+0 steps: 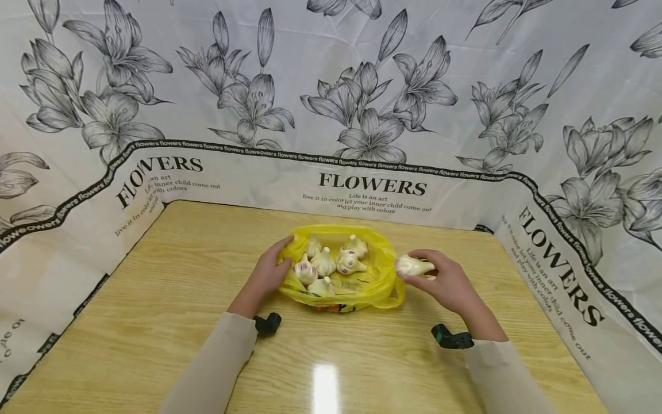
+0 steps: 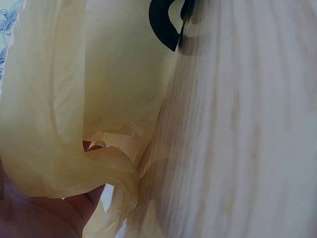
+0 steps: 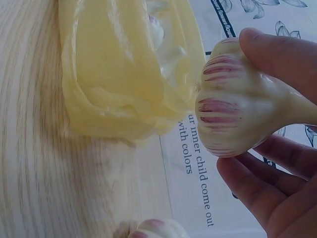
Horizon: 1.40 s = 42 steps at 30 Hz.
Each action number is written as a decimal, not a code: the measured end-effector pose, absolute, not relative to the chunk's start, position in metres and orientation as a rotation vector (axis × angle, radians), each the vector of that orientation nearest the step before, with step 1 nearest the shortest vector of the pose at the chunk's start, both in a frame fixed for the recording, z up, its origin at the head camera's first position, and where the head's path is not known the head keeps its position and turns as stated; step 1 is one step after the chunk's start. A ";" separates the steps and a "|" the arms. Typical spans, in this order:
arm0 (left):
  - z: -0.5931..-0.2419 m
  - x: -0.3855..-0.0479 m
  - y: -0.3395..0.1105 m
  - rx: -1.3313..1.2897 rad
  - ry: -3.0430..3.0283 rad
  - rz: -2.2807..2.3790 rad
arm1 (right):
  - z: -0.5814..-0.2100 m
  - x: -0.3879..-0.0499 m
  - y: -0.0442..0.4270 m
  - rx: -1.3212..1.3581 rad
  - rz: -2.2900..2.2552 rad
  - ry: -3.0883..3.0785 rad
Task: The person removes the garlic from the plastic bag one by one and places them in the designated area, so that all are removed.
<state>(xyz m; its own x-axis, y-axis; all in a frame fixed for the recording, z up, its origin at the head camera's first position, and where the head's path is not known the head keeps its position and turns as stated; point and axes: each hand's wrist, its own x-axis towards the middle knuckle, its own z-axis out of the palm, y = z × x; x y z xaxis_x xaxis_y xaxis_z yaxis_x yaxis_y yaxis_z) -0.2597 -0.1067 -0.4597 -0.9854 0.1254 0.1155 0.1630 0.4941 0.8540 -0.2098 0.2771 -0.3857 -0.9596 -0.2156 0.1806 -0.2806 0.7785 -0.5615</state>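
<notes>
A yellow plastic bag [image 1: 385,259] lies on the table with its mouth spread wide and several garlic bulbs [image 1: 323,262] inside. My left hand [image 1: 270,269] grips the bag's left rim; in the left wrist view the yellow film covers much of that hand [image 2: 54,213]. Just beyond the bag's right edge, my right hand [image 1: 443,282] holds one purple-streaked garlic bulb [image 3: 233,104] between thumb and fingers, its stem pointing toward the palm. Another bulb [image 3: 161,229] shows only in part at the bottom of the right wrist view.
The wooden table [image 1: 196,253] is enclosed at the back and sides by white cloth [image 1: 269,178] with flower prints and lettering. Black wrist devices [image 1: 451,337] sit at both cuffs. Light reflects off the table's front middle.
</notes>
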 end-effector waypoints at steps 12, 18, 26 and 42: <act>-0.459 -0.259 -0.106 -0.249 -2.691 -1.551 | -0.395 -0.201 0.295 0.332 0.906 -2.900; -0.459 -0.259 -0.107 -0.250 -2.679 -1.556 | -0.400 -0.199 0.302 0.295 0.875 -2.908; -0.457 -0.258 -0.107 -0.256 -2.685 -1.560 | -0.409 -0.197 0.312 0.257 0.875 -2.932; -0.458 -0.258 -0.108 -0.267 -2.693 -1.546 | -0.425 -0.196 0.321 0.300 0.766 -2.913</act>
<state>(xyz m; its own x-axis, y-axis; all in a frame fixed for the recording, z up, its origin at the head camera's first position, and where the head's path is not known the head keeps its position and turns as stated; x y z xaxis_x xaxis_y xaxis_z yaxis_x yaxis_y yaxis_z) -0.2580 -0.1081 -0.4576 -0.9850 0.1354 0.1066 0.1603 0.4930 0.8551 -0.1963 0.3215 -0.4252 -0.9737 -0.1613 0.1606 -0.2194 0.8528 -0.4738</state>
